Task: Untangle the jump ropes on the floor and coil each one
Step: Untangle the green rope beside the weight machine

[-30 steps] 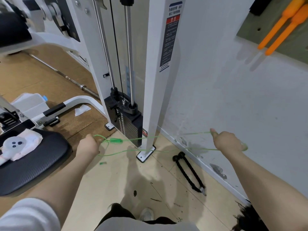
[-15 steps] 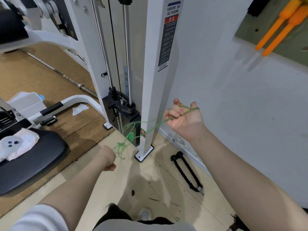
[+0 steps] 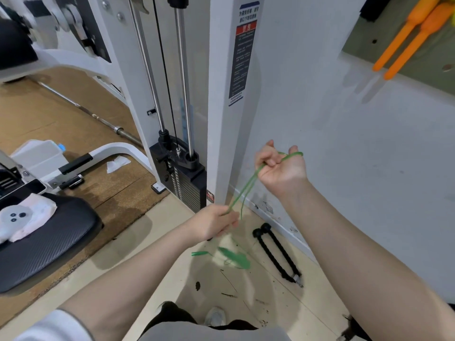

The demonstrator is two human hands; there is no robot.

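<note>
A thin green jump rope (image 3: 243, 187) runs in doubled strands between my two hands. My right hand (image 3: 280, 168) is raised near the white wall, palm up, fingers closed on loops of the rope, one loop over the thumb side. My left hand (image 3: 214, 223) is lower, closed on the strands. Below it the rope's green handles (image 3: 234, 258) dangle, blurred by motion. A black rope handle attachment (image 3: 277, 254) lies on the beige floor by the wall.
A white cable machine column (image 3: 229, 94) with a black weight stack (image 3: 183, 183) stands just behind my hands. A black padded seat (image 3: 46, 244) with a white cloth sits left. Orange handles (image 3: 408, 38) hang on the wall upper right. My shoe (image 3: 215, 316) is below.
My hands came together from a wide spread. The right hand rose and turned palm up with loops of rope; the left hand moved right, under it. The green handles now swing below.
</note>
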